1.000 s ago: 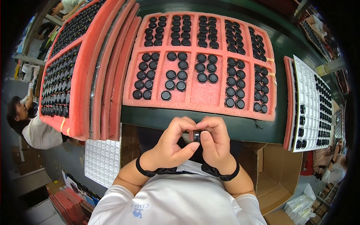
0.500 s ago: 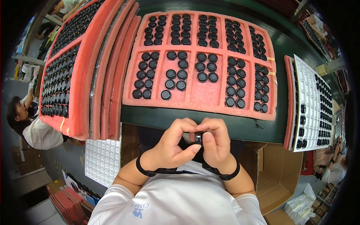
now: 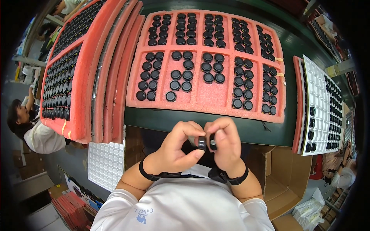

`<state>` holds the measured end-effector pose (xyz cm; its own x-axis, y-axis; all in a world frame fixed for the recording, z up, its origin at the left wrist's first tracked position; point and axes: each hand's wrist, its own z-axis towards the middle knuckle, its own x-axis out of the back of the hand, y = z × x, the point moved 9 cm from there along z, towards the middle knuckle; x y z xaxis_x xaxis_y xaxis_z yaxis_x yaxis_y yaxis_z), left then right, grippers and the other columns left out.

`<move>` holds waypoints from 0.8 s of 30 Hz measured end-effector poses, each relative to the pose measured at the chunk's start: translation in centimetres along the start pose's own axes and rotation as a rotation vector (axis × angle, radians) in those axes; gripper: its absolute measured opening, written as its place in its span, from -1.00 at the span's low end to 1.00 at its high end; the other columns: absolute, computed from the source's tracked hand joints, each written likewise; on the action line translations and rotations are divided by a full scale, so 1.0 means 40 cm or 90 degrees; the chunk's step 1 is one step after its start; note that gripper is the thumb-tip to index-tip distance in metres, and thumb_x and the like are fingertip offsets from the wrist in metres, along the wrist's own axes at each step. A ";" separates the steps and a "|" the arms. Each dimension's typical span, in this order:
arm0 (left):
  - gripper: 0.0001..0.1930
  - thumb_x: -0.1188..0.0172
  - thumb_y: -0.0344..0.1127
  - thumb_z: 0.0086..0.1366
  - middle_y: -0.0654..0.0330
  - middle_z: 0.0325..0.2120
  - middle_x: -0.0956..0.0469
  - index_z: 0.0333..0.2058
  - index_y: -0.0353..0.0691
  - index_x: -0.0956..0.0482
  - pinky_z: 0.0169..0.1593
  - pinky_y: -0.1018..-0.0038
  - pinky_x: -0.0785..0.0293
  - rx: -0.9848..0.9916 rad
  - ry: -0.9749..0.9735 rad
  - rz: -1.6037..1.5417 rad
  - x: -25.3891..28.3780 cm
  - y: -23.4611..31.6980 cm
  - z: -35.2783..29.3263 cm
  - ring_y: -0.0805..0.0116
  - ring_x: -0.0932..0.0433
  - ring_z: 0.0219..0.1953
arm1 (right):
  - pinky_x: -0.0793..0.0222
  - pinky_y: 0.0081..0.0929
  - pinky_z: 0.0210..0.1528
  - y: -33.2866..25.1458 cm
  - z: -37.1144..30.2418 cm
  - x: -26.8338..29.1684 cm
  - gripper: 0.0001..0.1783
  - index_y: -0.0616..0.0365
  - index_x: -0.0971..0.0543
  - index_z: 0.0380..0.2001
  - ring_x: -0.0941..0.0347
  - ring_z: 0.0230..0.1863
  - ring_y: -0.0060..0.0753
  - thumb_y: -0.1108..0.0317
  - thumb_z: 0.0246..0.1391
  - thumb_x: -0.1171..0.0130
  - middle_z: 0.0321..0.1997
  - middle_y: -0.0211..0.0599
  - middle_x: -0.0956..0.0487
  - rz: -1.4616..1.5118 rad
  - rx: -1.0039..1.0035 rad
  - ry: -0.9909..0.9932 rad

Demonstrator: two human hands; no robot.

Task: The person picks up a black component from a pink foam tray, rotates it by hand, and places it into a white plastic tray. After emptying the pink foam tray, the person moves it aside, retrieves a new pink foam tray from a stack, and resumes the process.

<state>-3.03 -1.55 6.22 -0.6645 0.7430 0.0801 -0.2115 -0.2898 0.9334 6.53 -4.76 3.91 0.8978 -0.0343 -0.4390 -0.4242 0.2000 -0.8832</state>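
My left hand (image 3: 178, 145) pinches a round, glossy black lens-like part (image 3: 201, 144) between thumb and fingertips. Close beside it, a second small black round piece (image 3: 213, 143) with a pale spot sits in the closed fingers of my right hand (image 3: 226, 144). A narrow gap parts the two pieces. Both hands are above the near edge of the dark green table (image 3: 162, 122), in front of a pink foam tray (image 3: 210, 101). Black round capped parts (image 3: 219, 78) stand in rows in the tray's compartments, with gaps in two of the near ones.
Stacked pink foam trays (image 3: 111, 77) full of black parts rise at the left. At the right lies a white moulded tray (image 3: 318, 96), partly filled. Another white tray (image 3: 106, 161) is low at the left. An open cardboard box (image 3: 285, 181) stands right of me; a person (image 3: 42, 131) works at far left.
The black piece between my hands has come apart into two. My right hand has moved slightly right with one piece, while the left keeps the other.
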 end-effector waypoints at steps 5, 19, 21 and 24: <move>-0.64 -0.15 -0.38 0.16 0.06 -0.26 -0.35 -0.11 -0.31 -0.24 -0.14 0.45 -0.30 0.022 0.014 -0.070 0.004 -0.011 0.002 0.35 -0.34 -0.26 | -0.07 -0.74 -0.44 -0.018 0.005 -0.018 -0.81 0.18 -0.30 -0.16 -0.15 -0.46 -0.73 0.33 0.25 0.20 -0.35 -0.43 -0.35 -0.041 0.078 0.004; -0.65 -0.14 -0.34 0.18 0.06 -0.28 -0.35 -0.11 -0.29 -0.25 -0.17 0.46 -0.31 0.001 0.022 -0.110 0.012 0.003 0.003 0.36 -0.33 -0.27 | -0.11 -0.66 -0.38 -0.033 0.007 -0.029 -0.61 0.21 -0.28 -0.14 -0.18 -0.47 -0.60 0.10 0.19 0.01 -0.40 -0.37 -0.34 0.034 0.026 -0.048; -0.64 -0.14 -0.34 0.18 0.06 -0.29 -0.35 -0.11 -0.29 -0.25 -0.17 0.46 -0.31 -0.001 0.034 -0.108 0.017 0.005 0.002 0.36 -0.33 -0.27 | -0.13 -0.62 -0.37 -0.025 0.005 -0.030 -0.55 0.20 -0.28 -0.15 -0.21 -0.46 -0.56 0.02 0.17 0.00 -0.37 -0.33 -0.35 -0.041 0.003 -0.046; -0.64 -0.15 -0.32 0.18 0.06 -0.29 -0.35 -0.11 -0.29 -0.25 -0.16 0.46 -0.31 -0.012 0.049 -0.098 0.021 0.008 0.004 0.35 -0.34 -0.27 | -0.15 -0.61 -0.32 -0.018 0.001 -0.010 -0.52 0.21 -0.29 -0.13 -0.23 -0.40 -0.54 0.05 0.10 -0.12 -0.32 -0.29 -0.38 -0.098 0.051 -0.047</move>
<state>-3.55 -0.93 6.64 -0.6761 0.7312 -0.0909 -0.3274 -0.1876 0.9261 6.50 -4.87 4.73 0.9591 0.0000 -0.2832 -0.2723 0.2748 -0.9221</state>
